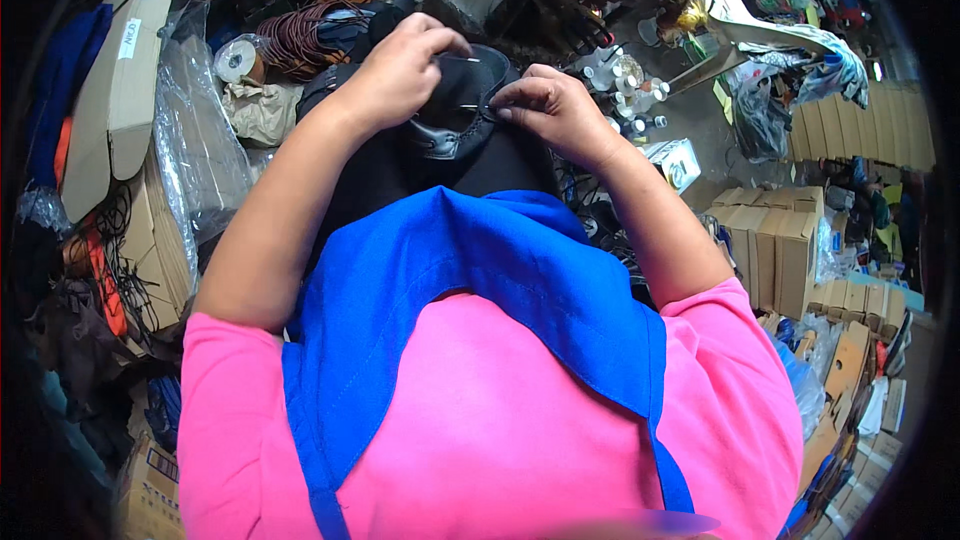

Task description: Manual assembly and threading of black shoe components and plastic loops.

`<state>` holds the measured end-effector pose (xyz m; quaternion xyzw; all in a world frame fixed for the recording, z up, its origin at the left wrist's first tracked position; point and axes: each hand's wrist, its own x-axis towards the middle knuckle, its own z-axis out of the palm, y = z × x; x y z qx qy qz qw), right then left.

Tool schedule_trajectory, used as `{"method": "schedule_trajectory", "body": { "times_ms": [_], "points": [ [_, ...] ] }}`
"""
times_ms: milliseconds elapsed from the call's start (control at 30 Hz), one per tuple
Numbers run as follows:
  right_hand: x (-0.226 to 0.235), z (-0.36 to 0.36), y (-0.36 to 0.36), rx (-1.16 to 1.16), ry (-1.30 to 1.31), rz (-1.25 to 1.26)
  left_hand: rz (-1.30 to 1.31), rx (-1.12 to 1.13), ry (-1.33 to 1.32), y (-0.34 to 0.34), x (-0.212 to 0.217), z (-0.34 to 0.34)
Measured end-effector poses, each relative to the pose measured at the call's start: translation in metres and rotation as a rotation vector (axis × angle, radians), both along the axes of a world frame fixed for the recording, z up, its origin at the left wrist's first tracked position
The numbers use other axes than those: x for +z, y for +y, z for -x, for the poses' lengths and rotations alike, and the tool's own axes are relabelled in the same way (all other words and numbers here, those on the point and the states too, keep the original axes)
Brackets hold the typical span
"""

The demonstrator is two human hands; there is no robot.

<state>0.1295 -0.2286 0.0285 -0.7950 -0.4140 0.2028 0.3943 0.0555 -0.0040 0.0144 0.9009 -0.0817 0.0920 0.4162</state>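
Observation:
A black leather shoe (440,143) rests on my lap, its opening facing up and stitching along its rim. My left hand (405,70) is closed above the shoe's left side, and a thin bright needle (470,60) shows at its fingertips. On the far side of the opening, my right hand (555,110) pinches the shoe's right rim between thumb and fingers. Another slim shiny piece, like a second needle (466,107), lies across the opening close to the right fingertips. Any thread is too fine to make out.
White bottles (625,80) stand beyond my right hand. A coil of brown cord (310,40) and a spool (237,60) lie to the left. Cardboard sheets (120,80) lean at far left; cardboard boxes (770,240) are stacked at right. My blue apron (450,240) covers my front.

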Motion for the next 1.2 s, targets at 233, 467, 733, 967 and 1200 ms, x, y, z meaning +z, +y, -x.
{"method": "schedule_trajectory", "body": {
  "times_ms": [233, 467, 733, 967, 1200],
  "points": [
    [0.003, 0.032, -0.010, 0.000, -0.442, 0.095, 0.033, 0.120, -0.024, -0.018, 0.017, 0.056],
    [-0.002, 0.052, -0.010, 0.001, -0.592, 0.124, -0.184, 0.110, -0.013, -0.017, 0.009, 0.059],
    [-0.007, 0.052, -0.012, -0.034, -0.614, 0.110, -0.406, 0.148, -0.087, -0.019, 0.017, 0.061],
    [-0.004, 0.046, -0.014, -0.063, -0.535, 0.120, -0.324, 0.131, -0.023, -0.019, 0.010, 0.056],
    [-0.002, 0.012, -0.017, -0.041, -0.048, 0.077, 0.054, 0.109, -0.099, -0.012, 0.004, 0.049]
  ]
}}
